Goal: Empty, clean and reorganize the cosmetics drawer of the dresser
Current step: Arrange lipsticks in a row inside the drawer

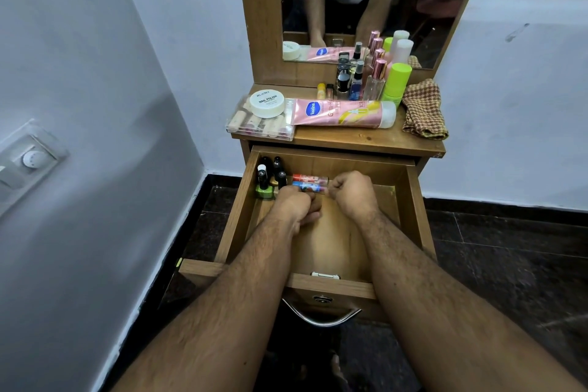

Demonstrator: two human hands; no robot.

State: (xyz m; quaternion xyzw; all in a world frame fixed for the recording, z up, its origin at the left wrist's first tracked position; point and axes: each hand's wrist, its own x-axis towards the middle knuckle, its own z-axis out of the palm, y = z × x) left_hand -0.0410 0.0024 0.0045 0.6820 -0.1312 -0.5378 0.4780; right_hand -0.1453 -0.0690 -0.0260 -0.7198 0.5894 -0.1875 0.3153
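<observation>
White walls frame the dresser, whose open drawer [413, 200] holds two lip balm sticks [308, 183] lying between the curled fingers of the left hand [297, 202] and right hand [351, 189], apparently pinched at their ends, best aligned snugly beside the nail polish bottles [269, 178].

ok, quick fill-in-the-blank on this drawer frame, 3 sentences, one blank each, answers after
1. The nail polish bottles stand in the drawer's back ____ corner.
2. The pink lotion tube lies on the ____.
3. The checked cloth sits at the dresser top's ____ end.

Answers: left; dresser top; right
</observation>
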